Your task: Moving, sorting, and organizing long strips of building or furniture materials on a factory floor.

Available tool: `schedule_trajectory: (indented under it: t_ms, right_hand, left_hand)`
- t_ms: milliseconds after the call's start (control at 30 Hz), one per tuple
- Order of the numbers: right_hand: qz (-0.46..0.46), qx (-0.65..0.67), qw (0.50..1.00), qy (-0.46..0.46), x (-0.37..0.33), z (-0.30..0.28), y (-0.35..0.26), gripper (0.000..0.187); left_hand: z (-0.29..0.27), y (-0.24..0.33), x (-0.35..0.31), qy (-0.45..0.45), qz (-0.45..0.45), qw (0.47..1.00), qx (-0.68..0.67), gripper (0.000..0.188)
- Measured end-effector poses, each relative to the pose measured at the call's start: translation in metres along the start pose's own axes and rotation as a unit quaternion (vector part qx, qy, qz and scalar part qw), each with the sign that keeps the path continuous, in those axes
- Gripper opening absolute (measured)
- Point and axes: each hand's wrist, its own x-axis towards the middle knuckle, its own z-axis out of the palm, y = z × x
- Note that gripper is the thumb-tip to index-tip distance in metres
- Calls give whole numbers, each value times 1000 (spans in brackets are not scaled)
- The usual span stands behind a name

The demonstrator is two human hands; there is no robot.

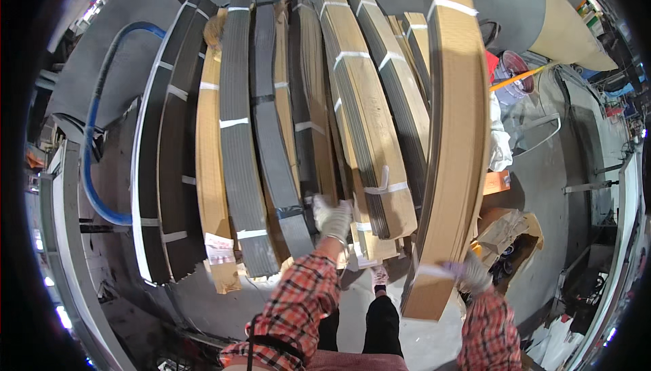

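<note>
A long brown cardboard bundle [451, 140], tied with white straps, runs from the far edge down to my right side. My right hand [472, 276], in a pale glove, grips the right side of its near end, with fingers reaching over by the lower strap. My left hand [332, 218], gloved in white, is at the near ends of the middle bundles, between a grey bundle [274, 147] and a tan strapped bundle [369, 127]. Its fingers point away from me, and their tips are hard to make out. A plaid sleeve covers each forearm.
More long strapped bundles lie side by side to the left, including a dark one [178, 147]. A blue hose [90, 140] curves beyond them. On the right are a bucket [513, 72], an opened brown paper sack [508, 225] and an orange box [497, 182].
</note>
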Motion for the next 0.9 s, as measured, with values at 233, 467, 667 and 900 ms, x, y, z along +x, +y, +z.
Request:
schedule_trajectory:
  t_ms: [233, 467, 667, 900]
  right_hand:
    - [41, 161, 978, 125, 78, -124, -31, 50]
    - [175, -43, 983, 30, 100, -162, -62, 53]
    - [-73, -154, 960, 221, 99, -169, -47, 71]
    - [-139, -22, 990, -14, 109, 3, -14, 68]
  left_hand:
    - [2, 11, 50, -762, 120, 23, -636, 52]
    - [19, 20, 48, -665, 216, 192, -689, 43]
    - [61, -58, 45, -566, -143, -492, -646, 63]
    - [106, -138, -26, -614, -107, -528, -577, 69]
